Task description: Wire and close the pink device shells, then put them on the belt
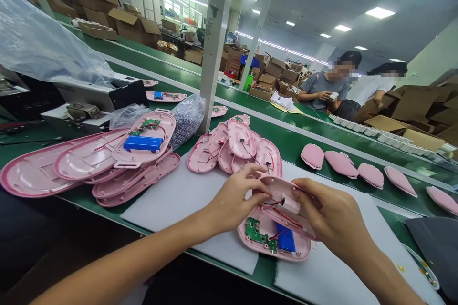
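A pink shell half (277, 183) with a white part and thin red and black wires is held tilted between my hands. My left hand (238, 195) pinches at its left side, near the wires. My right hand (331, 209) is closed round its right edge. Just below and behind it, an open pink shell (263, 248) with a green circuit board (257, 231) and a blue battery (285, 238) rests on a white foam sheet (168, 205).
Pink shells (143, 167) are stacked at the left, near a bag of small parts (188, 119). More wired shells (241, 138) lie behind my hands. Closed pink shells (339, 164) stand in a row at right. A metal post (214, 47) rises behind; two people work farther back.
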`<state>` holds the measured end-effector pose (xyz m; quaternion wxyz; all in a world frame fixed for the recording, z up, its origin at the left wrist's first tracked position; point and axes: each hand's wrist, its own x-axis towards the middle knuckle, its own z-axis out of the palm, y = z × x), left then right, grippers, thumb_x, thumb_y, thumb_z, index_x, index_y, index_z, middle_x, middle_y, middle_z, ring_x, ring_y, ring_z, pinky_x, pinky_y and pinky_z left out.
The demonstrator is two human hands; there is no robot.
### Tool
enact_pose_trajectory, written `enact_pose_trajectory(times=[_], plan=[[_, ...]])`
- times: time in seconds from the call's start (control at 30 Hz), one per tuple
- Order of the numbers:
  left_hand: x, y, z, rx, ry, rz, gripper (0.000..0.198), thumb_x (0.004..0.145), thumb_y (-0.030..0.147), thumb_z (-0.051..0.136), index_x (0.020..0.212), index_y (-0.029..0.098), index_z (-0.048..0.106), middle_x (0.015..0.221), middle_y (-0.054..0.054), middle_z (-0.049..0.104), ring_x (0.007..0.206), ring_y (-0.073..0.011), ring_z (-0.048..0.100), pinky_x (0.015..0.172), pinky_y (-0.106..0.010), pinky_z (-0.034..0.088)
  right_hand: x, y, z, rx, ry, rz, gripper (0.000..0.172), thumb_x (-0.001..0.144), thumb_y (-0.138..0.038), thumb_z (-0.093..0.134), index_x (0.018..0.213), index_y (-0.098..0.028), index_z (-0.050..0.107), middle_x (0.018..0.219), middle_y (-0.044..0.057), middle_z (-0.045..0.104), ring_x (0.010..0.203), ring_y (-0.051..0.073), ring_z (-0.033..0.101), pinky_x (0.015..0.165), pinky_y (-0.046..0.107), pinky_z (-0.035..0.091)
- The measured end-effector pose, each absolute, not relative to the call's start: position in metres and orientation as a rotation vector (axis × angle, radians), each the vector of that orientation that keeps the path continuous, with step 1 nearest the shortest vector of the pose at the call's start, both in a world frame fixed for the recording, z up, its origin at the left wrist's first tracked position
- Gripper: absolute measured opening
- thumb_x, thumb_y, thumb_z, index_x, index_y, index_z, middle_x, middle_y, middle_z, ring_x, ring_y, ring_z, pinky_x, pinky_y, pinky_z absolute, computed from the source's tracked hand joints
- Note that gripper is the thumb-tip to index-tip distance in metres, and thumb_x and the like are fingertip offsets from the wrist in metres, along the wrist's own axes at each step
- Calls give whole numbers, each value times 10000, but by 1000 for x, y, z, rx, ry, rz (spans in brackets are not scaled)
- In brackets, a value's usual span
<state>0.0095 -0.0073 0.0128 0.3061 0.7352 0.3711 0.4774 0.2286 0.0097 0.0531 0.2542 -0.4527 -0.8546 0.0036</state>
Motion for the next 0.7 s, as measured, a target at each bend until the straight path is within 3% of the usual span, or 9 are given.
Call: enact_pose_trajectory(times=[0.17, 0.27, 0.47, 0.6, 0.7], plan=[[23, -12, -11, 1685, 1081, 1500, 127, 874, 222, 615, 1001, 212, 623, 1010, -42, 650, 846, -164, 654, 757, -284, 551, 231, 15, 53, -1283, -2298, 349, 218, 927, -363, 453, 913, -248, 638, 737, -8, 659, 608, 154, 562, 589, 262, 391], [27, -13, -15, 1365, 1080, 1417, 367, 811, 269, 698, 1102, 231, 477, 999, -26, 635, 653, -126, 656, 582, -228, 542, 223, 21, 50, -1311, -2348, 332, 195, 894, -378, 500, 936, -242, 634, 763, 3, 677, 645, 177, 586, 597, 273, 377], [27, -13, -12, 1425, 1099, 1362, 279, 815, 255, 664, 1008, 221, 465, 969, 0, 579, 566, -88, 635, 501, -175, 493, 200, 33, 40, -1205, -2420, 403, 121, 845, -289, 563, 893, -229, 657, 779, 7, 694, 671, 174, 606, 640, 264, 392], [26, -9, -11, 1362, 1195, 1313, 324, 788, 333, 703, 947, 214, 447, 966, 4, 558, 530, -101, 629, 458, -186, 478, 201, 40, 36, -1022, -2415, 563, 225, 807, -191, 583, 1021, -218, 646, 902, 10, 706, 780, 173, 629, 709, 259, 421], [25, -2, -9, 1346, 1128, 1247, 361, 783, 355, 708, 1006, 221, 458, 972, -8, 594, 603, -126, 649, 505, -199, 507, 204, 44, 36, -1039, -2397, 481, 143, 793, -183, 585, 922, -189, 644, 814, 12, 693, 707, 162, 613, 652, 249, 402]])
